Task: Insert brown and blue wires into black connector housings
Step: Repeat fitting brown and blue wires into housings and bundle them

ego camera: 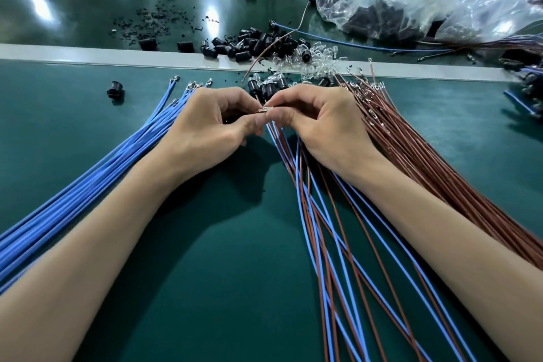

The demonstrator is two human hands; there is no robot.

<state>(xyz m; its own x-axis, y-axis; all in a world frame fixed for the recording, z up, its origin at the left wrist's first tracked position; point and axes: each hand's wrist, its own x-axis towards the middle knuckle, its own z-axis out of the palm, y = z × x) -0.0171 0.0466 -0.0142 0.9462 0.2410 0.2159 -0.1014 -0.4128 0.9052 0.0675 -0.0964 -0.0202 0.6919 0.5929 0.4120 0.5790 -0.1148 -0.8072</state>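
Metal-tipped, thin and limp, likely feather-light: best to pinch the brown and blue wires [298, 179] just behind the stiff crimped terminal [266, 109]. Held so now, above the green mat [220, 273], between fingertips of left hand [211, 117] and right hand [320, 120], both nipped tight on it. Cannot tell whether hiding a housing; glossy ribbed black connector housings [252, 44] piled just beyond

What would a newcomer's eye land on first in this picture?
The left hand and right hand meet mid-table, pinching a metal wire tip. A fan of blue wires lies on their left, brown wires on their right. A pile of black housings lies beyond them.
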